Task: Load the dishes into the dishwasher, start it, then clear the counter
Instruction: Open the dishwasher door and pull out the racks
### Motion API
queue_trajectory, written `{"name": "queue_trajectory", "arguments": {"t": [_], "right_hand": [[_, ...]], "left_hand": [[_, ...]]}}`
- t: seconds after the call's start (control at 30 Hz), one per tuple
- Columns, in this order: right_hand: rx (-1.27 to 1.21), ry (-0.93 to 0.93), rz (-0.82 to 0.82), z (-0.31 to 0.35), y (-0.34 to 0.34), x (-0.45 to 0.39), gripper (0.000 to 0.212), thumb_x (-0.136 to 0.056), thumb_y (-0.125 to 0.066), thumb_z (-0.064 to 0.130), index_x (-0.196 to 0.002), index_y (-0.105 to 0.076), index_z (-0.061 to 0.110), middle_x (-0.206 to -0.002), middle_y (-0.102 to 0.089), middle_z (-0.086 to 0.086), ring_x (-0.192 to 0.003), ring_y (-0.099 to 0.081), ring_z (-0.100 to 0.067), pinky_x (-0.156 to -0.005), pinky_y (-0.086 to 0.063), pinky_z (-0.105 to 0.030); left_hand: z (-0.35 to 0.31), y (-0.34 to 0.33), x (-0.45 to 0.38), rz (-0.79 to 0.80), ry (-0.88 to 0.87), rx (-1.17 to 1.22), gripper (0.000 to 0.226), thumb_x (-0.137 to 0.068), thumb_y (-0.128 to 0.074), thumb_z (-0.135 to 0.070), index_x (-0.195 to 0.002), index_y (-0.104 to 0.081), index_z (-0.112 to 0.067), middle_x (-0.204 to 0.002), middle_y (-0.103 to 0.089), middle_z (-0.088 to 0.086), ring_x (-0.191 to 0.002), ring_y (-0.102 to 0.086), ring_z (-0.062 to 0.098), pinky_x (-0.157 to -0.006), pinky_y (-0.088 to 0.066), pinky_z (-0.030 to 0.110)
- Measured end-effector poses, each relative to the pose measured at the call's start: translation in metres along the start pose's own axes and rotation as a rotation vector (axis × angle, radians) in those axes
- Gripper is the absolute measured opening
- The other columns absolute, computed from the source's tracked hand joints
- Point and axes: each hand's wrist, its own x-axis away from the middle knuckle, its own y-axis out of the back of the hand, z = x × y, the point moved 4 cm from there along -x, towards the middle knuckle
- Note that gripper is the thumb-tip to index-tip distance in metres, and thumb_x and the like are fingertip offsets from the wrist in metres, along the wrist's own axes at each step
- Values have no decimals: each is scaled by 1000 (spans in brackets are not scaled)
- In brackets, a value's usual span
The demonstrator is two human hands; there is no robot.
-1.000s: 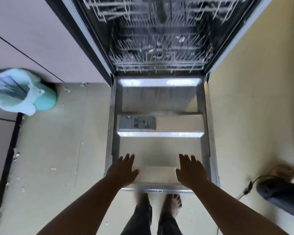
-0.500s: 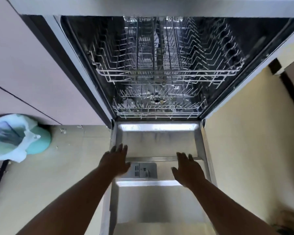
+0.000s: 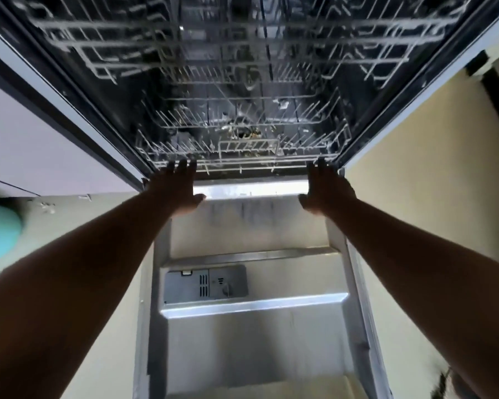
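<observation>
Two hands, left hand (image 3: pixel 177 189), right hand (image 3: pixel 326 189), at lower rack (image 3: pixel 242 156)

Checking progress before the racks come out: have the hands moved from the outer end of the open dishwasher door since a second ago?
Yes. The left hand and right hand have travelled along the open door, past the detergent dispenser, to the lower rack.

Dim, motion-blurred, glare on door (image 3: pixel 251 308)
</observation>
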Motion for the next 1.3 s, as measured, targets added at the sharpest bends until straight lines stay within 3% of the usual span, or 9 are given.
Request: {"name": "queue_trajectory", "arguments": {"t": [0.4,0.53,0.67,0.77,0.9,1.03,1.13,1.2,1.3], "right_hand": [[35,25,73,-2,-14,-51,85,-92,-52,37,-154,6,23,-161,8,-9,-147,3,-37,-116,-8,-53],[58,31,-50,-7,-17,-51,76,-88,-52,32,-152,-11,23,-157,-20,-11,-142,-18,-39,-114,-17,-52],[41,42,-224,-12,-22,-35,45,-94,-42,41,-135,-45,23,-135,-52,-14,-124,-47,-35,-106,-32,-47],[-13,34,-227,-11,-24,-6,32,-99,-38,30,-122,-58,21,-121,-60,-14,-113,-56,-33,-100,-37,-44],[-103,-81,-60,-15,-50,42,47,-102,-27,39,-119,-61,10,-119,-61,-17,-111,-58,-34,-90,-44,-39],[-116,-173,44,-18,-98,107,39,-92,-33,34,-97,-62,10,-98,-62,-17,-87,-65,-34,-79,-47,-41],[-29,-136,187,-17,-120,156,36,-81,-29,29,-80,-60,11,-77,-61,-10,-67,-66,-31,-67,-47,-37],[0,-120,276,-21,-131,178,25,-88,-32,25,-82,-55,18,-79,-60,-3,-73,-63,-26,-70,-44,-33],[-49,-103,284,-19,-142,208,32,-88,-34,22,-61,-53,19,-56,-56,-4,-52,-58,-25,-58,-39,-30]], "left_hand": [[-2,-5,-30,-28,41,97,93,-88,-58,-53,-155,-5,-16,-161,-12,9,-148,-4,32,-116,-23,49],[-6,-14,-27,-42,71,89,104,-78,-66,-61,-154,-9,-19,-159,-16,11,-146,-14,34,-113,-28,51],[-11,-20,-10,-121,91,94,88,-76,-57,-71,-146,-34,-23,-148,-41,13,-134,-38,37,-109,-34,49],[-19,-27,21,-141,120,128,68,-87,-45,-68,-134,-48,-19,-135,-53,14,-124,-48,37,-100,-39,44],[-32,-46,67,-121,32,97,66,-92,-15,-54,-102,-69,-18,-102,-71,11,-93,-65,30,-83,-48,36],[-53,-83,125,-143,-116,23,35,-82,-42,-32,-68,-68,-11,-75,-61,14,-70,-58,33,-65,-47,39],[-56,-115,167,-256,-85,209,31,-82,-50,-34,-91,-65,-8,-103,-61,18,-94,-58,39,-76,-45,44],[-53,-139,191,-193,-8,308,56,-85,-48,-47,-118,-58,-3,-130,-53,24,-122,-49,44,-95,-44,49],[-56,-170,223,-12,22,282,86,-92,-21,-67,-142,-41,1,-149,-38,22,-140,-33,38,-112,-30,51]]}}
